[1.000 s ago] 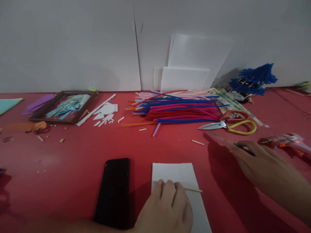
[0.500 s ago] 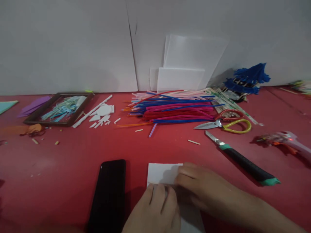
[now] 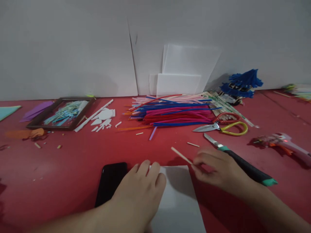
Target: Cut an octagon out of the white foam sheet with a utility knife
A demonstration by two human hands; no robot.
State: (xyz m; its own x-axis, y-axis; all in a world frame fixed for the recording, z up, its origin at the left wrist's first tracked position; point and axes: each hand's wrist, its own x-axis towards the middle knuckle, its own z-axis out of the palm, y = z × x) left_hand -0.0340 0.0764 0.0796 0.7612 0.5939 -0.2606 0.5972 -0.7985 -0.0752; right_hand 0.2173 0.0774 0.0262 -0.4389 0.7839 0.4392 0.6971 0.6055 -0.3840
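Note:
A white foam board or thick paper sheet point(image 3: 178, 197) lies on the red table in front of me. My left hand point(image 3: 143, 191) rests across its left side, the fingers a little apart and bent near the far left corner. Between the thumb and fingers of my right hand point(image 3: 209, 166) is a thin wooden stick point(image 3: 181, 155), pinched near one end and raised just past the board's far right corner. Partly covered by my left arm, a black phone point(image 3: 110, 181) lies left of the board.
Behind are a pipe cleaner pile point(image 3: 175, 111), scissors point(image 3: 222, 127), a craft knife point(image 3: 243, 163) and a glue gun point(image 3: 284, 142). White scraps point(image 3: 103, 118) and a brown frame point(image 3: 60, 113) lie left. White sheets point(image 3: 179, 84) lean on the wall near a blue-roofed model point(image 3: 243, 84).
My right hand has lifted off the board and moved right, with a wooden stick now showing in it. My left hand has moved up and left, partly over the phone.

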